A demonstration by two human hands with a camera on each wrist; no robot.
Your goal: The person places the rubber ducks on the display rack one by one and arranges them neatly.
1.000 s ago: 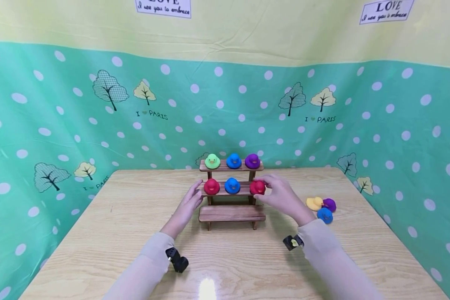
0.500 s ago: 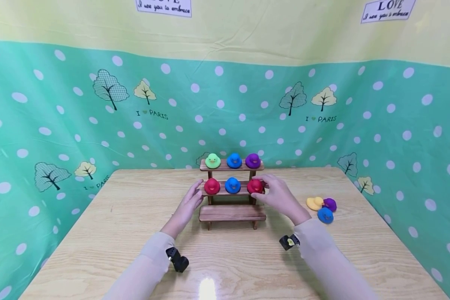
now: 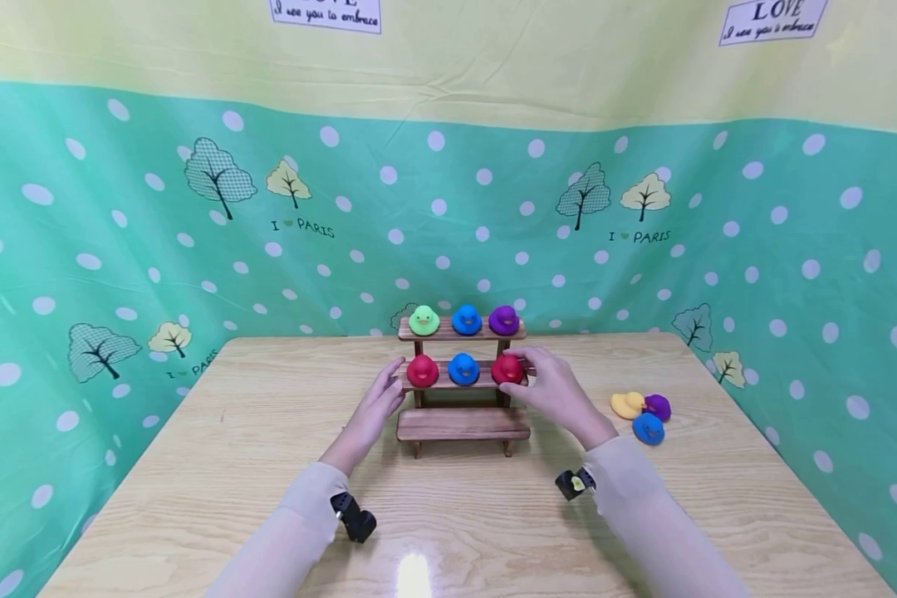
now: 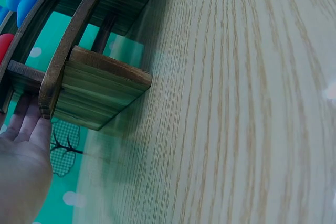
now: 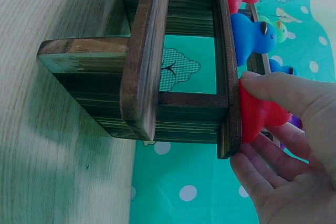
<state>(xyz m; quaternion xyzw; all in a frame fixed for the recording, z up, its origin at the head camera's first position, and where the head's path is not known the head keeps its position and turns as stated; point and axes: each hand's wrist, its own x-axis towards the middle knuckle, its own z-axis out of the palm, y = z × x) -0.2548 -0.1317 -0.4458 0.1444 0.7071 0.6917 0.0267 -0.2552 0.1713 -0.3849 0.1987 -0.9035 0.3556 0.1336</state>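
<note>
A small three-tier wooden stand stands on the table. My right hand pinches a red rubber duck at the right end of the middle tier; thumb and fingers lie on either side of it in the right wrist view. A blue duck and another red duck sit to its left. My left hand is at the stand's left side with its fingers extended, the fingertips by the tier end in the left wrist view. Whether they touch the wood I cannot tell.
The top tier bears a green duck, a blue duck and a purple duck. On the table at right lie a yellow duck, a purple duck and a blue duck. A patterned curtain hangs behind.
My right hand has moved slightly left with the red duck, bringing it nearer the blue duck on the middle tier. The left hand has stayed in place.
</note>
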